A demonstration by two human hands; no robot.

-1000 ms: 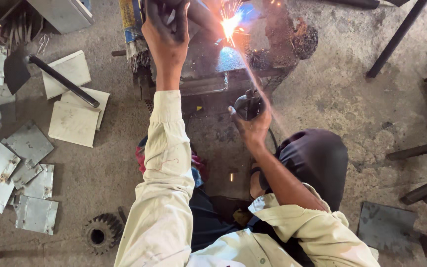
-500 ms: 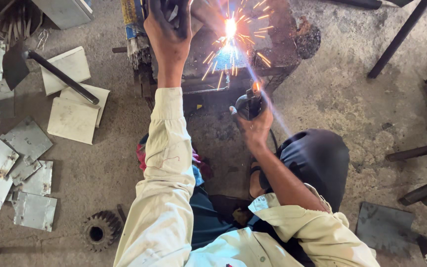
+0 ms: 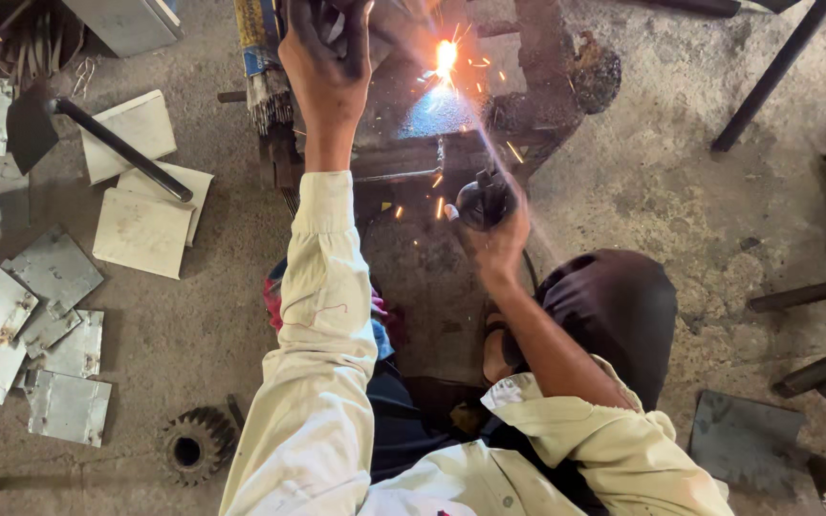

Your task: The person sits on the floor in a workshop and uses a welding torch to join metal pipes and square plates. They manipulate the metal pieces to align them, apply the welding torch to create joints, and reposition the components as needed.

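Sparks have thinned since half a second ago — the wide burst has drawn in to one bright arc (image 3: 446, 55) with a few stray flecks dropping toward the right hand (image 3: 494, 225), while both hands sit much where they were.

That right hand is closed in a full fist around the dark electrode holder (image 3: 482, 199), fingers wrapped under it and the thumb over the top; a thin rod runs up and away from the fingertips to the arc. Judging by its bulk and the cable trailing back past the wrist, the holder is a stiff, fairly heavy tool, not slippery, best gripped on its insulated handle well behind the jaws — the rod end will be hot. It looks black, rounded and grimy.

Far ahead of it, the left hand (image 3: 329, 59) reaches to the top of the view, fingers curled down over a dark object (image 3: 336, 19); what that object is I cannot tell, though the grasp seems closed. The metal workpiece (image 3: 451, 134) lies between the two hands, just beyond the right knuckles — rusty, dark, glowing bluish under the arc. It is likely rigid, heavy and hot near the seam.

Off to the left of the left sleeve lie pale square plates (image 3: 141, 229), a black bar (image 3: 121, 148) and a small gear (image 3: 193, 447) on the concrete floor (image 3: 681, 191)
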